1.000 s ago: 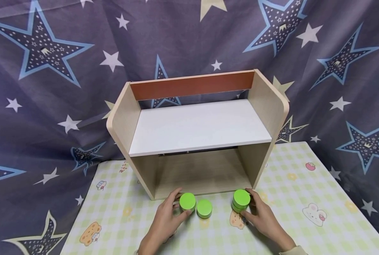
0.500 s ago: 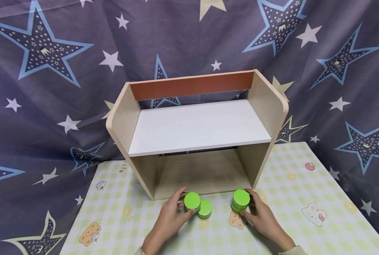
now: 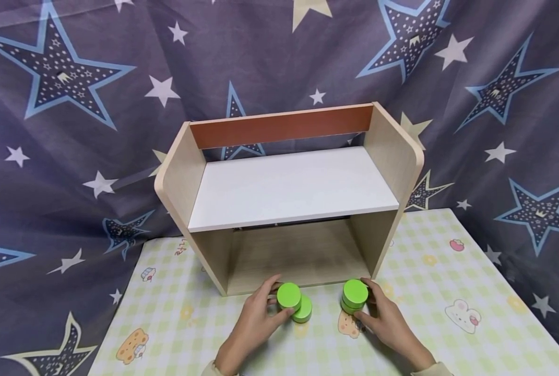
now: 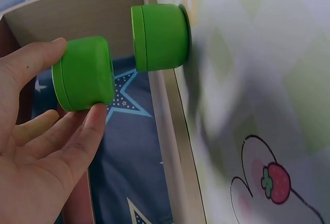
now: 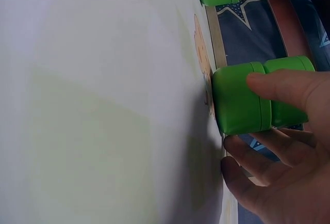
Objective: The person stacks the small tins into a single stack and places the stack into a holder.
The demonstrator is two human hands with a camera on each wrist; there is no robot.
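My left hand [image 3: 259,318] pinches a small round green lidded jar [image 3: 289,296] between thumb and fingertips. In the left wrist view this held jar [image 4: 85,73] is off the table, apart from another green jar [image 4: 164,37] standing on the cloth. From the head, the held jar partly covers that standing jar [image 3: 305,311]. My right hand [image 3: 386,319] is at a stack of two green jars, the upper jar [image 3: 355,293] sitting on the lower. In the right wrist view my thumb presses the lower jar [image 5: 237,100] near its lid, with fingers on the opposite side.
A wooden two-level shelf [image 3: 293,188] with a white middle board stands just behind the jars. Its lower front edge is close to both hands. A green-and-white checked cloth [image 3: 448,292] covers the table. A starry curtain [image 3: 279,47] hangs behind.
My left hand has moved right with its green jar, from beside the standing jar to partly over it. The right hand and the stack stay in place.
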